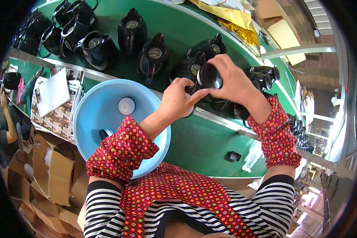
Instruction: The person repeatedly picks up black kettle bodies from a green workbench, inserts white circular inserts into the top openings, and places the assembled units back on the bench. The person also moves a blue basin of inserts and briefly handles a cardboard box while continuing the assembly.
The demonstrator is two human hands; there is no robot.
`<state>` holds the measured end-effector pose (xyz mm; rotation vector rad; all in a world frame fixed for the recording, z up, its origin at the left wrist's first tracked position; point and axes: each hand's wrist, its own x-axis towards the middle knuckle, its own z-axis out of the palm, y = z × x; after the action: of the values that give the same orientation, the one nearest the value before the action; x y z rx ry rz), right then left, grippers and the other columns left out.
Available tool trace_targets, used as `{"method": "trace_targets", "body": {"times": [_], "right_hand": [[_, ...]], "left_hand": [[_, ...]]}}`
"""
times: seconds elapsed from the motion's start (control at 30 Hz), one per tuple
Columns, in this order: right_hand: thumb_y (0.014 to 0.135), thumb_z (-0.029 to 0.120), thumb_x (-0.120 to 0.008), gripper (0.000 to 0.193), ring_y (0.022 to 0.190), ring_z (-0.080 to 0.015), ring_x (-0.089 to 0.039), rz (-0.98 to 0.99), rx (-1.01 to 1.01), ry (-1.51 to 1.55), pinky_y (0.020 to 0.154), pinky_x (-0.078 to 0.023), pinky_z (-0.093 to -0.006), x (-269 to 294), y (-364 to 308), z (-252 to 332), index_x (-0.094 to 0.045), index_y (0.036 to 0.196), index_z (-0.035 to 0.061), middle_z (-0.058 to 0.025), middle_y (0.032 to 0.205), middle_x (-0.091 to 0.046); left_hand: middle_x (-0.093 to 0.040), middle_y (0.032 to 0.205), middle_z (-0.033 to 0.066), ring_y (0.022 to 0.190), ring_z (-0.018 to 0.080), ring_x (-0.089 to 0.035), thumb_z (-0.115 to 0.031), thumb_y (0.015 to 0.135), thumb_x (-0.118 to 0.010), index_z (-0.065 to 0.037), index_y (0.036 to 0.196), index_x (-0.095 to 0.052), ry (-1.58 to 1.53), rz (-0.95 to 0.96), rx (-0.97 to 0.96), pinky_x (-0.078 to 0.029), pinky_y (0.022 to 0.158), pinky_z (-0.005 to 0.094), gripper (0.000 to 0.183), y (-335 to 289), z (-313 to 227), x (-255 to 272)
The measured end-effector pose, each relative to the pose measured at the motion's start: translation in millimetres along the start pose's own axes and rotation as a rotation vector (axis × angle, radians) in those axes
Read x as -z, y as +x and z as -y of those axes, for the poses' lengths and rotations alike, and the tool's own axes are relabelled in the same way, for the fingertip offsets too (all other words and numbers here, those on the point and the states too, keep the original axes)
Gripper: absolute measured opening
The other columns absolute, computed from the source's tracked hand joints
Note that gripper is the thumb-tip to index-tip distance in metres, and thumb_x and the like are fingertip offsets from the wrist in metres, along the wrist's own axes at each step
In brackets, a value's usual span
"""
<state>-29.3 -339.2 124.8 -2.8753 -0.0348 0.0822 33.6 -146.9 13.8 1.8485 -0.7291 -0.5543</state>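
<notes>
Over the bench's front rail, my two hands meet. My right hand point(235, 82) is closed round a shiny round black cap point(214, 77), its fingers on the far and right sides. Just left of it, my left hand point(176, 98) is closed with its thumb reaching toward the cap. A pale rounded edge shows under the left palm, but what that hand holds is mostly hidden. Black jugs point(191, 66) stand directly behind my hands. Below my left forearm is a light blue tub point(82, 119) with a white round cap point(126, 106) and a dark-and-white piece point(104, 134) inside.
More black jugs point(132, 31) stand along the green bench point(107, 12). Printed sheets point(55, 111) lie left of the tub. A small black part point(233, 156) and clear plastic point(253, 155) lie at right. Cardboard boxes point(51, 170) fill the lower left; another person's arm point(10, 119) shows far left.
</notes>
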Motion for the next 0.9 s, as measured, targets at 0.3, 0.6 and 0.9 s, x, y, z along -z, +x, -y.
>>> {"method": "trace_targets", "body": {"times": [0.3, 0.6, 0.9], "right_hand": [[0.074, 0.023, -0.087, 0.081, 0.119, -0.0386, -0.062, 0.145, 0.069, -0.055, 0.103, -0.053, -0.0433, -19.5, 37.0, -30.3, -0.052, 0.146, 0.0123, -0.0169, 0.132, -0.057], [0.073, 0.003, -0.084, 0.077, 0.129, -0.0383, -0.055, 0.336, 0.261, -0.21, 0.109, -0.05, -0.0447, -0.5, 48.8, -23.9, -0.057, 0.144, 0.0171, -0.0141, 0.146, -0.054], [0.081, 0.04, -0.084, 0.084, 0.12, -0.0464, -0.061, 0.156, 0.032, -0.243, 0.101, -0.053, -0.0503, -13.4, 42.1, -1.6, -0.048, 0.153, 0.0165, -0.026, 0.149, -0.05]], "left_hand": [[-0.037, 0.148, 0.0482, 0.1, 0.0518, -0.07, -0.042, 0.086, -0.081, -0.01, 0.12, -0.071, 0.231, 0.08, 0.077, -0.057, 0.096, 0.0494, 0.048, 2.6, 41.0, -39.5], [-0.034, 0.151, 0.0485, 0.099, 0.0515, -0.069, -0.044, 0.092, -0.073, -0.008, 0.101, -0.08, 0.343, 0.224, 0.028, -0.054, 0.098, 0.0493, 0.038, 10.0, 42.5, -42.6], [-0.037, 0.146, 0.0506, 0.093, 0.0514, -0.07, -0.044, 0.092, -0.073, -0.007, 0.098, -0.081, 0.348, 0.186, -0.012, -0.055, 0.095, 0.0504, 0.039, 8.1, 46.1, -45.3]]}}
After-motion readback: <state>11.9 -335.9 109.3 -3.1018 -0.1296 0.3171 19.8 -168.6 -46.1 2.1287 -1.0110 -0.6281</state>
